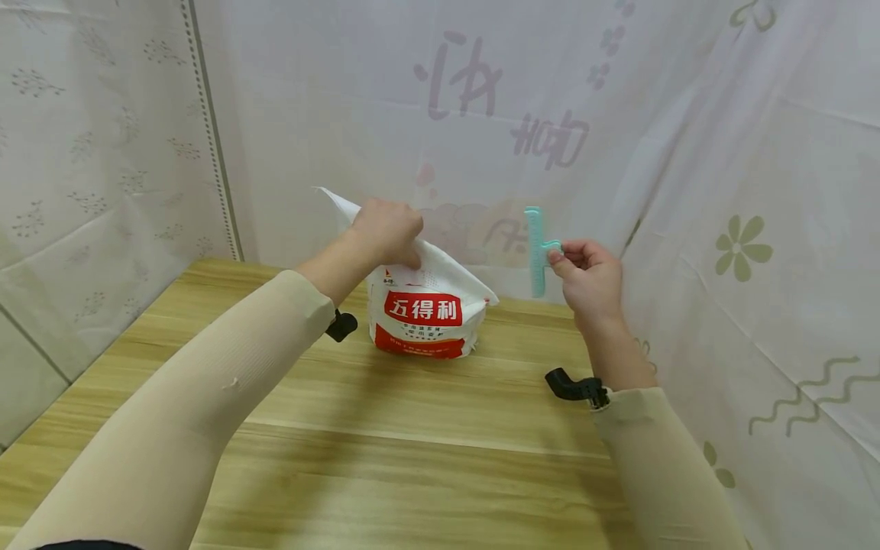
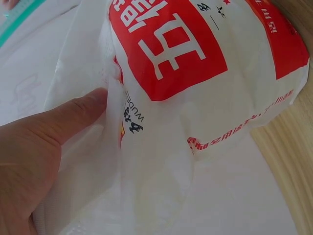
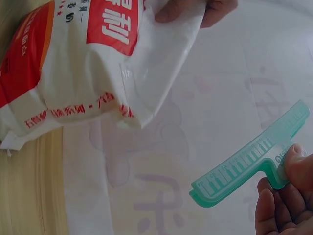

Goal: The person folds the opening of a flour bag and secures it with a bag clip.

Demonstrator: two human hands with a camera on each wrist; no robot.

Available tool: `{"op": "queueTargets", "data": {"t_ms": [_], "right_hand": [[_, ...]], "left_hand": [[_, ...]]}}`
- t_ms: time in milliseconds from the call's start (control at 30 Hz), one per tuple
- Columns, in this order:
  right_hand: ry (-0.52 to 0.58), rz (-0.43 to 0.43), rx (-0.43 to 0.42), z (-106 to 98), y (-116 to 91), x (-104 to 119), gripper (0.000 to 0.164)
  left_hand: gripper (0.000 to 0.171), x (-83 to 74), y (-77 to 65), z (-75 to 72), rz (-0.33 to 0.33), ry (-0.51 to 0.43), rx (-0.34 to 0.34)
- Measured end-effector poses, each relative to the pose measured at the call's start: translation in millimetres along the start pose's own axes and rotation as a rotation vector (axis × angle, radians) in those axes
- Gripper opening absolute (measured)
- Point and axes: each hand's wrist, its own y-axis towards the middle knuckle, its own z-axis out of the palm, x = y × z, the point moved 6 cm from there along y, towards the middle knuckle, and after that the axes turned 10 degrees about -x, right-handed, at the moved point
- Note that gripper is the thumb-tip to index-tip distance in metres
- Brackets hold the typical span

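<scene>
A white and red plastic flour bag (image 1: 422, 325) stands on the wooden table, its top folded over toward the front. My left hand (image 1: 388, 229) grips the folded top, thumb in front and the other fingers behind, as the left wrist view also shows with the thumb (image 2: 80, 110) pressed on the plastic. To the right of the bag, in the air, my right hand (image 1: 591, 279) pinches a mint-green bag clip (image 1: 536, 252) by its handle between thumb and fingers. The clip's long bar, with ruler-like marks, stands upright, apart from the bag.
The wooden table (image 1: 330, 473) reaches back to a pale printed curtain (image 1: 330, 99) hanging behind it. More curtain (image 1: 791, 191) hangs close along the right side. Black wrist cameras (image 1: 574, 386) are strapped on both wrists.
</scene>
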Motion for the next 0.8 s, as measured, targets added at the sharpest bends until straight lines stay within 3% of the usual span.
{"op": "queueTargets", "data": {"t_ms": [800], "right_hand": [[0.030, -0.079, 0.098, 69, -19, 21, 0.023]], "left_hand": [[0.033, 5.1, 3.2, 5.4, 0.007, -0.014, 0.000]]}}
